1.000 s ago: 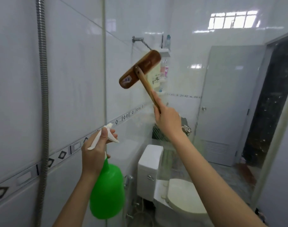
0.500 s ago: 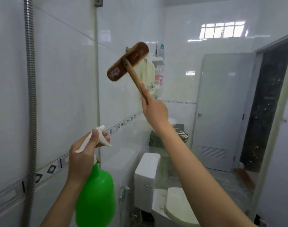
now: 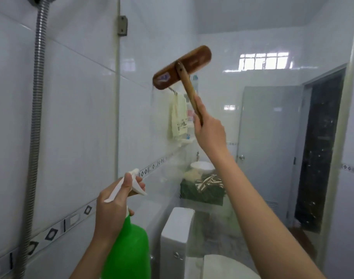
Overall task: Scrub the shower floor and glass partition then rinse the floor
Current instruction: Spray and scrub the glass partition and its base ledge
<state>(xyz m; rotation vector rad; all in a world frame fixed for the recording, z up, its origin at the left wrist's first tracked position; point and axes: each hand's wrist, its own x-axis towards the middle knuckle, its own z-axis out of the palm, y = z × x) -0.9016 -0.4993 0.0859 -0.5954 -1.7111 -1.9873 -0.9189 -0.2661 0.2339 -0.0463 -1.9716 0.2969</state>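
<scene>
A home bathroom — white wall tiles, toilet, shower hose, glass partition.

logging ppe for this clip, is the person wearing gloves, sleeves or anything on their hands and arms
No. The left hand and right hand are bare, no gloves, no rings showing. The left forearm and right forearm are uncovered to the frame edge: no sleeve, watch or bracelet visible.

White tiled walls — bright barred window
</scene>
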